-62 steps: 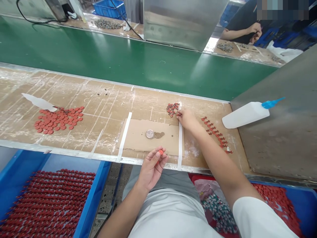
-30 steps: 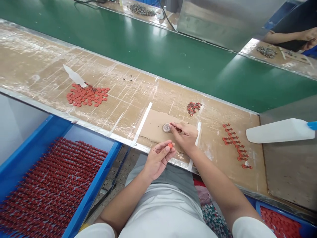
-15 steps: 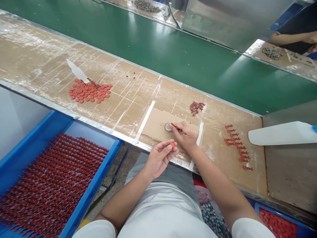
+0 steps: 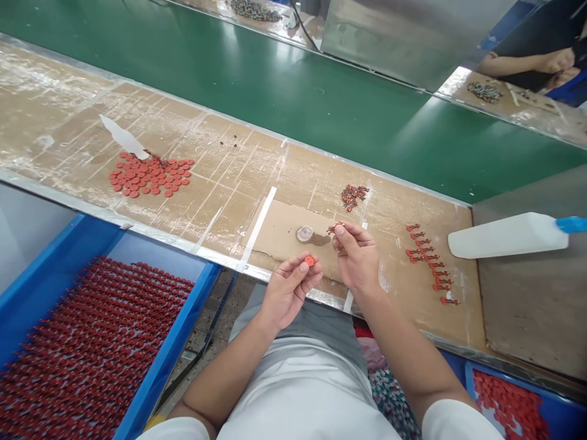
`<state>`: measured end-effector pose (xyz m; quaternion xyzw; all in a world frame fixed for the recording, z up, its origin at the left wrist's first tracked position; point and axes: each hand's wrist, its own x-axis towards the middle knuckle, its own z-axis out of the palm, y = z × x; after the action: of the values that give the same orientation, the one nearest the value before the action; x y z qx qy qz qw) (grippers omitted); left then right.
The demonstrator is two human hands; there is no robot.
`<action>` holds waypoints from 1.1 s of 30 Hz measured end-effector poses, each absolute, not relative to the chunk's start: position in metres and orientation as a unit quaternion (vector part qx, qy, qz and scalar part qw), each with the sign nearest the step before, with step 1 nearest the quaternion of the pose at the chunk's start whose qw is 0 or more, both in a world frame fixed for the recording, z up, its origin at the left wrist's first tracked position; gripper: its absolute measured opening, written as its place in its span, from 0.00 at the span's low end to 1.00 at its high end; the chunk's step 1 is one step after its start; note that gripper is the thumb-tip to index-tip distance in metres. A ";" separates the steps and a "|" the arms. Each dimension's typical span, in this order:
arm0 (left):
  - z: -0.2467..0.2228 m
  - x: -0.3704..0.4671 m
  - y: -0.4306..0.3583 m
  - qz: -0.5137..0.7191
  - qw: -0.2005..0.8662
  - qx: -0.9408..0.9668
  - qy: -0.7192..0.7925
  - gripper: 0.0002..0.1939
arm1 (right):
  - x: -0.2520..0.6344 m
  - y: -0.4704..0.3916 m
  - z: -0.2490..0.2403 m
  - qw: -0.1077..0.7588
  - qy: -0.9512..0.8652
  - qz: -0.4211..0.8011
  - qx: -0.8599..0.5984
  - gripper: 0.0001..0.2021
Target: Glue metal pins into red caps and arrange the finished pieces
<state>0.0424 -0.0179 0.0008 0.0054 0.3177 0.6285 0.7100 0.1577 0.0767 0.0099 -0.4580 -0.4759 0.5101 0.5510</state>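
Observation:
Between thumb and fingers, my left hand (image 4: 290,287) pinches a small orange-red disc (image 4: 309,261) above the front edge of the bench. My right hand (image 4: 360,253) is closed on a small red-and-dark figure (image 4: 335,227), held by one end with the other pointing left. Just left of that figure, a small round pot (image 4: 304,234) with pale contents stands on a cardboard sheet (image 4: 279,229). A little pile of similar red-and-dark figures (image 4: 353,197) lies behind my right hand. To the right, several figures fixed to red discs (image 4: 431,260) stand in slanting rows.
Loose red discs (image 4: 151,177) lie left, with a white pointed bottle (image 4: 123,137) beside them. A blue tray (image 4: 208,287) of red pieces sits lower left. A white blue-capped bottle (image 4: 509,236) lies right. Behind runs a green belt (image 4: 275,91); a co-worker's hands (image 4: 557,67) are far right.
My right hand has drawn back right from the round pot, lifting the small figure with it. My left hand keeps the disc. The whole view has shifted slightly.

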 end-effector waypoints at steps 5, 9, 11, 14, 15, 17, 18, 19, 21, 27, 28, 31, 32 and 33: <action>0.008 0.049 -0.013 0.630 0.711 0.025 0.311 0.11 | 0.164 0.051 0.023 0.583 -0.446 0.525 -0.432 0.08; 0.010 0.054 -0.012 0.636 0.709 0.032 0.303 0.11 | 0.168 0.029 0.022 0.579 -0.476 0.498 -0.436 0.09; 0.009 0.056 -0.013 0.643 0.705 0.031 0.297 0.10 | 0.170 0.022 0.018 0.570 -0.500 0.476 -0.446 0.09; 0.009 0.058 -0.013 0.649 0.698 0.023 0.303 0.10 | 0.173 0.019 0.013 0.566 -0.537 0.431 -0.452 0.09; 0.009 0.058 -0.013 0.650 0.695 0.021 0.307 0.10 | 0.173 0.018 0.011 0.567 -0.548 0.418 -0.451 0.09; 0.009 0.059 -0.013 0.652 0.691 0.020 0.312 0.10 | 0.173 0.019 0.010 0.574 -0.565 0.398 -0.440 0.10; 0.009 0.059 -0.012 0.653 0.689 0.020 0.314 0.10 | 0.173 0.019 0.009 0.577 -0.572 0.391 -0.432 0.10; 0.008 0.060 -0.012 0.654 0.687 0.019 0.315 0.10 | 0.173 0.020 0.009 0.580 -0.578 0.385 -0.425 0.11; 0.008 0.061 -0.012 0.654 0.685 0.016 0.320 0.10 | 0.172 0.020 0.009 0.583 -0.588 0.377 -0.416 0.13; 0.007 0.060 -0.012 0.653 0.681 0.022 0.331 0.11 | 0.172 0.020 0.008 0.578 -0.594 0.370 -0.419 0.12; 0.006 0.060 -0.012 0.653 0.681 0.023 0.330 0.11 | 0.172 0.020 0.007 0.576 -0.594 0.373 -0.421 0.13; 0.007 0.059 -0.012 0.657 0.680 0.024 0.325 0.10 | 0.170 0.020 0.006 0.573 -0.594 0.376 -0.421 0.13; 0.007 0.059 -0.012 0.657 0.680 0.025 0.325 0.09 | 0.170 0.021 0.006 0.573 -0.595 0.375 -0.420 0.14; 0.007 0.059 -0.012 0.657 0.680 0.024 0.326 0.10 | 0.170 0.021 0.006 0.573 -0.598 0.372 -0.419 0.14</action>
<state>0.0587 -0.0123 0.0068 0.0244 0.3260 0.6567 0.6796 0.1697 0.0207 0.0057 -0.4189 -0.5981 0.3718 0.5731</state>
